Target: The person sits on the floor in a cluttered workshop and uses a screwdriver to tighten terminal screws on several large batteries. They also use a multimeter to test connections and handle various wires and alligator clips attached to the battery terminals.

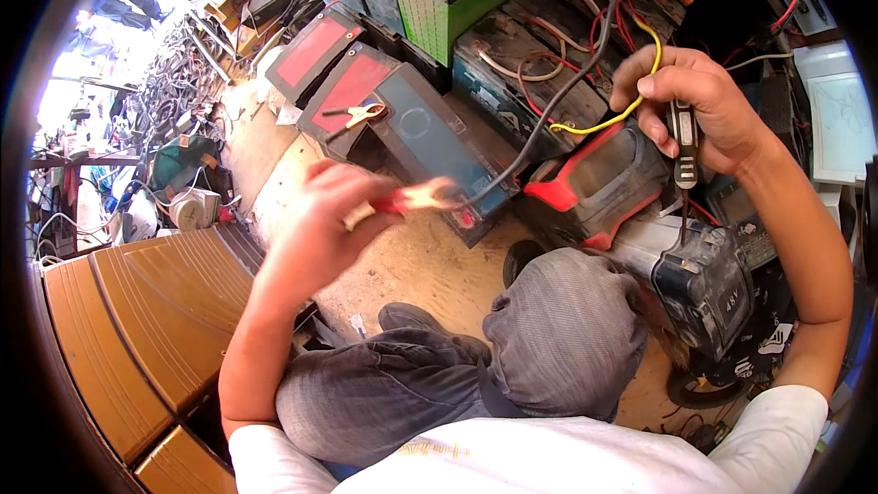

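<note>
My left hand (pixel 320 220), smeared by motion, grips a red-handled clamp (pixel 412 199) with copper-coloured jaws. A thick dark cable (pixel 549 110) runs from near those jaws up to the far right. Between thumb and finger, my right hand (pixel 700 101) pinches a yellow wire (pixel 651 73). The same hand holds a black screwdriver (pixel 685 137), its shaft pointing down over a black-and-silver battery pack (pixel 709 279). Whether the tip touches the pack, I cannot tell. A second copper clamp (pixel 366 113) lies on a dark box with a blue-grey panel (pixel 430 142).
Beside my right knee stands a red-and-black device (pixel 599 187). Behind it sit old battery cases (pixel 508 55) with loose red and white wires, and a green crate (pixel 439 14). A brown ribbed cabinet (pixel 155 320) is at my left; tangled cables (pixel 174 82) pile up beyond.
</note>
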The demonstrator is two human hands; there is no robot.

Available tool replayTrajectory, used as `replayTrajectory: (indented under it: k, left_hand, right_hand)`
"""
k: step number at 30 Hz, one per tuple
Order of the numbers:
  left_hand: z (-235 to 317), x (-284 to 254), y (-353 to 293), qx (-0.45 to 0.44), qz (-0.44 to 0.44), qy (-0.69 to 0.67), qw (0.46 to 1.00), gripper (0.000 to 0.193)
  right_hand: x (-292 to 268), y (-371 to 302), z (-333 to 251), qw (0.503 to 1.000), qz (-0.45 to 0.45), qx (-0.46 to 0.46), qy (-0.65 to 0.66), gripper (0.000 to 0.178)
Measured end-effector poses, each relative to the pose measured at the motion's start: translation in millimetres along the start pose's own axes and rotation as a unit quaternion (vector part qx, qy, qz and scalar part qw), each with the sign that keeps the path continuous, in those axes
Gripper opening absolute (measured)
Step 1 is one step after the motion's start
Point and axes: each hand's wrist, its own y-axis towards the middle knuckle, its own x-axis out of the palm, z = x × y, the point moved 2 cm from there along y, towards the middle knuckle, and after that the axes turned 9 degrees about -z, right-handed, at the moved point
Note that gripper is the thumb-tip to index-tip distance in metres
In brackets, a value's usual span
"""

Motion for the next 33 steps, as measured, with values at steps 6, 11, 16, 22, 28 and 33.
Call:
replayTrajectory:
  k: [6,11,16,22,28,33]
  left_hand:
    - [-9.0,-4.7,0.4,-0.062,0.137,-0.067,0.986,0.054]
    - [11.1,-8.0,2.3,-0.046,0.152,0.098,0.982,0.064]
    - [31.3,4.7,-2.1,0.054,0.005,-0.139,0.989,0.029]
    - [21.9,45.3,6.7,0.085,0.035,-0.096,0.991,0.023]
    - [13.7,52.1,7.6,0.092,0.046,-0.148,0.984,0.02]
    - [7.0,57.1,2.8,-0.087,-0.084,-0.427,0.896,0.019]
  right_hand:
    - [33.4,-8.0,-10.4,0.951,-0.193,-0.063,-0.232,0.015]
    - [86.4,-10.2,13.5,0.748,-0.331,-0.144,-0.557,0.009]
    - [111.7,2.9,46.1,0.698,-0.329,-0.074,-0.631,0.009]
    - [114.2,12.9,58.0,0.687,-0.34,-0.03,-0.642,0.011]
    - [109.1,11.1,53.9,0.714,-0.327,-0.073,-0.614,0.012]
    - [108.9,10.8,54.3,0.716,-0.334,-0.075,-0.609,0.014]
